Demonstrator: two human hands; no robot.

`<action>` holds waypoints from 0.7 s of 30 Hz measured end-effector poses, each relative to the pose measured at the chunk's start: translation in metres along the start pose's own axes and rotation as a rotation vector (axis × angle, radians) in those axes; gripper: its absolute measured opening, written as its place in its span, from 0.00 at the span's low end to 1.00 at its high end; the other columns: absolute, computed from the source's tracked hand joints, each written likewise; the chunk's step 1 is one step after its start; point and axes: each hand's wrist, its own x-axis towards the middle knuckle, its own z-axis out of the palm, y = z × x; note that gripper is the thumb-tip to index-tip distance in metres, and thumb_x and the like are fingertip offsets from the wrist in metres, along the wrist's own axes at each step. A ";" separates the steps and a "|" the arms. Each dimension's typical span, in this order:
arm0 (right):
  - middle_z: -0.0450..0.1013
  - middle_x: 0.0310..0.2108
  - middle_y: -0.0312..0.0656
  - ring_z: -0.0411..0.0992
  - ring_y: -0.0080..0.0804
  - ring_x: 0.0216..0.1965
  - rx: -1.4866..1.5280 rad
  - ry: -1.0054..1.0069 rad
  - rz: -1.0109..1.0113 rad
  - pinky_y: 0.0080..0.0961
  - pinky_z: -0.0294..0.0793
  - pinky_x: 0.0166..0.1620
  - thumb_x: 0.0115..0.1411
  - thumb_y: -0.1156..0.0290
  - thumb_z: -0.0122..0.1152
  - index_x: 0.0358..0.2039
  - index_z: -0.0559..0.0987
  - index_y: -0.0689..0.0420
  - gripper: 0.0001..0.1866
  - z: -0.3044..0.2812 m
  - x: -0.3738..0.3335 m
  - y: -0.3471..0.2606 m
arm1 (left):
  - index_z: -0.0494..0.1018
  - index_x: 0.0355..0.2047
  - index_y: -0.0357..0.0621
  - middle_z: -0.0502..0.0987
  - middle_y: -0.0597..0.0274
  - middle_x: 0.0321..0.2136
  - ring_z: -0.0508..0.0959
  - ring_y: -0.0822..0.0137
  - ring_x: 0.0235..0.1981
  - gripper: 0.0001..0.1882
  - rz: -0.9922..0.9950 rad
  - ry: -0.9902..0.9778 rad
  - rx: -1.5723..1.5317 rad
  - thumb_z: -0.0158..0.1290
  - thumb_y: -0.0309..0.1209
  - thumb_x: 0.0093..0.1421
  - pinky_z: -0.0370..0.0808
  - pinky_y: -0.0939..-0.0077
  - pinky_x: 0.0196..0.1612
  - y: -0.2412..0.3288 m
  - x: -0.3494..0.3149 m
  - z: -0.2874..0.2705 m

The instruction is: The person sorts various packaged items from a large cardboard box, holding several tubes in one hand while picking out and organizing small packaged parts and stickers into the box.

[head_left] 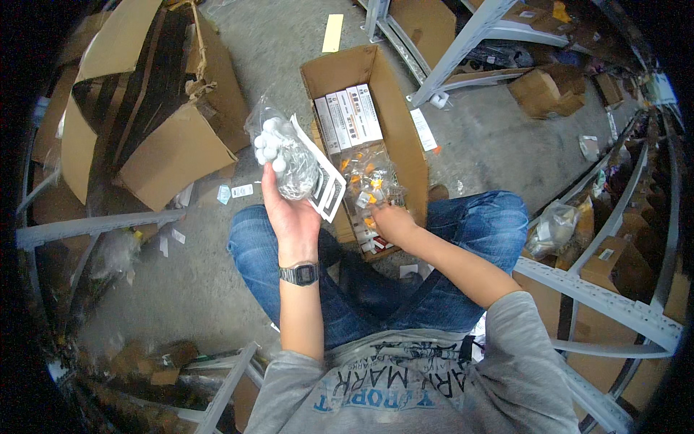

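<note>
My left hand (291,215), with a watch on its wrist, is raised over my knee and holds a clear plastic bag (298,177) of small white balls (270,145), thumb against the bag. White printed sheets (327,181) stick out along the bag's right side, by my fingers. Inside the long open cardboard box (406,123) between my knees, my right hand (392,223) reaches down to a clear bag with orange and white pieces (371,184). Its fingers are closed at the bag's near end, with the fingertips partly hidden. White printed cartons (348,116) fill the box's far part.
A big torn cardboard carton (159,137) stands at the left. Grey metal shelving (463,50) rises at the far right, and another shelf beam (600,300) runs by my right knee. Paper scraps (233,192) and a yellow strip (332,33) lie on the concrete floor.
</note>
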 end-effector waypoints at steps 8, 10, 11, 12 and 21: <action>0.73 0.29 0.52 0.73 0.45 0.32 0.253 -0.108 -0.010 0.35 0.72 0.38 0.47 0.63 0.57 0.28 0.77 0.59 0.13 -0.117 -0.004 0.008 | 0.62 0.50 0.43 0.69 0.62 0.47 0.69 0.65 0.48 0.22 0.008 0.043 0.000 0.44 0.42 0.59 0.66 0.68 0.51 0.006 -0.002 -0.002; 0.72 0.30 0.52 0.72 0.46 0.32 0.299 0.159 0.033 0.36 0.72 0.37 0.48 0.67 0.55 0.33 0.76 0.58 0.12 -0.122 0.005 0.009 | 0.63 0.50 0.45 0.69 0.62 0.47 0.69 0.64 0.48 0.22 -0.016 0.046 -0.029 0.45 0.41 0.59 0.65 0.67 0.52 0.004 -0.002 0.000; 0.71 0.32 0.52 0.71 0.46 0.33 0.243 0.301 0.053 0.36 0.72 0.37 0.48 0.69 0.54 0.36 0.75 0.56 0.13 -0.115 0.018 0.004 | 0.63 0.50 0.45 0.69 0.62 0.48 0.68 0.64 0.49 0.22 -0.025 0.048 -0.042 0.45 0.41 0.58 0.64 0.67 0.53 0.004 -0.002 0.000; 0.71 0.33 0.51 0.71 0.45 0.34 0.187 0.444 0.073 0.36 0.71 0.37 0.49 0.72 0.52 0.39 0.74 0.55 0.15 -0.104 0.029 0.004 | 0.63 0.50 0.45 0.69 0.62 0.48 0.68 0.63 0.49 0.22 -0.035 0.049 -0.041 0.45 0.41 0.58 0.64 0.67 0.53 0.002 -0.002 -0.002; 0.43 0.59 0.58 0.44 0.58 0.59 0.263 0.623 0.067 0.50 0.48 0.57 0.57 0.63 0.48 0.58 0.56 0.46 0.28 -0.025 0.038 -0.007 | 0.62 0.50 0.44 0.69 0.62 0.46 0.70 0.65 0.47 0.21 -0.016 0.033 -0.015 0.43 0.42 0.60 0.66 0.67 0.51 0.002 0.001 -0.005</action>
